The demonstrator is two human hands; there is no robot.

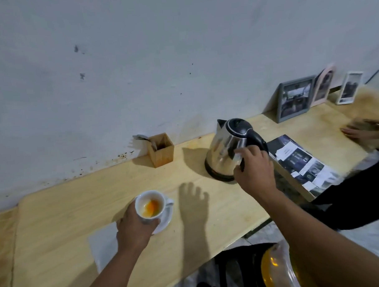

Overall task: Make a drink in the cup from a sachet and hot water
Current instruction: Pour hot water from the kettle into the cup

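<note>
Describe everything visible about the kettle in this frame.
The kettle is polished steel with a black lid, black handle and black base ring. It stands upright on the wooden table, near the wall, its spout pointing away toward the wall. The lid is shut. The right hand reaches its handle; whether it grips yet is unclear.

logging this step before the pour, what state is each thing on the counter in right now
white ceramic cup: tilted, held by left hand, orange powder inside, no water visible
white saucer: flat on counter, under the cup
steel kettle with black lid: upright on its base, lid shut
right hand: at the kettle handle
wooden box holder: upright, cutlery inside
grey picture frame: leaning on wall
</note>
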